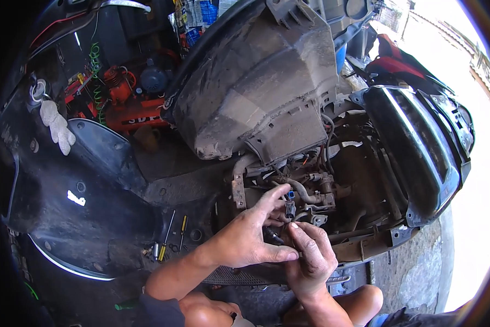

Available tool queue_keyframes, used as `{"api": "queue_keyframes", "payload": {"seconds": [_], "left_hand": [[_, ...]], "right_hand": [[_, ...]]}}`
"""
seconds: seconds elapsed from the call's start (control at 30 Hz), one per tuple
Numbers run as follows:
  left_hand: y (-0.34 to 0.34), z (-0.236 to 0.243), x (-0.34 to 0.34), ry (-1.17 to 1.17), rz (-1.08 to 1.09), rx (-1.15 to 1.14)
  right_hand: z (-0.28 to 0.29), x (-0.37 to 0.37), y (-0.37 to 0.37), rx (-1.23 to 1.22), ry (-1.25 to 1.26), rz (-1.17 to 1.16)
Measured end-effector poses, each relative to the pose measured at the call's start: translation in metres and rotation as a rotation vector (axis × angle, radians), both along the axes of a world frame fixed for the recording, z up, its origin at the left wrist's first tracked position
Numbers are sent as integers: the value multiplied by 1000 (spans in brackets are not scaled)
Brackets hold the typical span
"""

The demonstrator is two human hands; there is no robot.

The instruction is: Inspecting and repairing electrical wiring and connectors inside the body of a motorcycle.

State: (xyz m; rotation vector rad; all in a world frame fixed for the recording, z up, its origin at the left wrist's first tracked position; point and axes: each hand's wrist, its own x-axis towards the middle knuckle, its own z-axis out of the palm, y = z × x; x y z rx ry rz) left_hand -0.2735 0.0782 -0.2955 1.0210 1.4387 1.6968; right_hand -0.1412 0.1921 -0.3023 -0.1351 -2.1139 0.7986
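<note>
One small dark plug point(290, 209) sits between both hands above exposed metal parts point(326, 187), so a loosened pinch could let it slip down among them, and hard prying could crack it. The left hand point(249, 237) curves beside it, thumb and forefinger wide apart; the right hand point(313, 255) has fingertips pressed together at its lower end, what they clamp too small to tell.

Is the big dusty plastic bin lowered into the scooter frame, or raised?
Raised: the bin stands tilted up, and the mechanical parts below it show uncovered.
</note>
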Motion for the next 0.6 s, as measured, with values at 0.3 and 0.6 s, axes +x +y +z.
{"api": "queue_keyframes", "payload": {"seconds": [0.3, 0.6], "left_hand": [[4, -4, 3, 22, -16, -10], [5, -14, -4, 77, -55, 24]], "right_hand": [[-1, 1, -1, -40, -10, -10], [-3, -1, 2, 21, -30, -32]]}}
